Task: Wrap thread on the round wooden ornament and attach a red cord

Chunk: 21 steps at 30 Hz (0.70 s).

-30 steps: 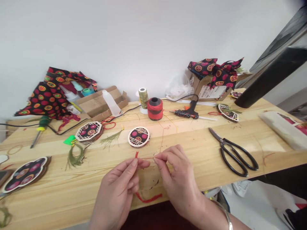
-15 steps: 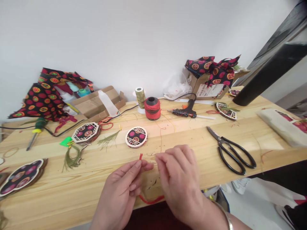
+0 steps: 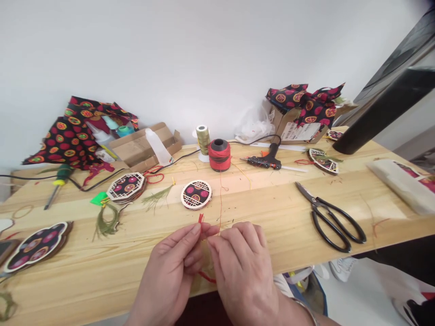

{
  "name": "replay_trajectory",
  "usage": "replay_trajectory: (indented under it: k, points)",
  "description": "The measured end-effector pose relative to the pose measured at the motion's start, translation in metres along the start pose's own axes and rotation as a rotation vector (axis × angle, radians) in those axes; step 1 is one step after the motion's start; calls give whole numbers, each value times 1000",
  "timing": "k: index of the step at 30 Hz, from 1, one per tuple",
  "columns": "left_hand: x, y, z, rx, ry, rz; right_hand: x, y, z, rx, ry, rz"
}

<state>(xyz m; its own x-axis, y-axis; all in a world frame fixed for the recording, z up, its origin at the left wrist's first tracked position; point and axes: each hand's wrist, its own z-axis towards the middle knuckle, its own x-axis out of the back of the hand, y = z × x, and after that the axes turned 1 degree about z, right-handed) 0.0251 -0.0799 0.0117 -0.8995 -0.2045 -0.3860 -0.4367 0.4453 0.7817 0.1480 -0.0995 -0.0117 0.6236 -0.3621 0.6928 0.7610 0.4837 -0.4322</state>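
My left hand point(image 3: 171, 265) pinches a red cord point(image 3: 201, 218) between thumb and forefinger, its short ends sticking up. More of the red cord hangs in a loop below, by the table's front edge. Close beside it, my right hand point(image 3: 243, 269) is closed with its fingertips on a thin thread point(image 3: 220, 206), which runs back to a spool of red thread point(image 3: 219, 159). The fingers partly hide where thread and cord meet. Just beyond the hands lies a round lattice ornament point(image 3: 196, 194) with dark patterned fabric inside.
Black-handled scissors point(image 3: 329, 217) lie to the right, with a glue gun point(image 3: 265, 159) behind. An olive thread spool point(image 3: 203, 141) stands beside the red one. Leftward are an octagonal ornament point(image 3: 127, 186), a screwdriver point(image 3: 57, 186) and a cardboard box point(image 3: 136, 151). A black roll point(image 3: 380, 113) leans at right.
My right hand has moved left and slightly down, closer to the left fingertips. The thread from the spool now runs straighter to it. The left hand keeps its pinch on the cord.
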Motion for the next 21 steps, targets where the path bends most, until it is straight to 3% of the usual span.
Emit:
replay_trajectory:
  k: [5,14,21]
  points:
    - [1,-1,-1,-16,24,24,2,1,3,-5,-5,-6]
    - [-3,-2,-2,-24,-37,82,3,1,3,-13,-44,-2]
    - [-2,-6,-1,-184,-38,222,17,10,18,-272,4,349]
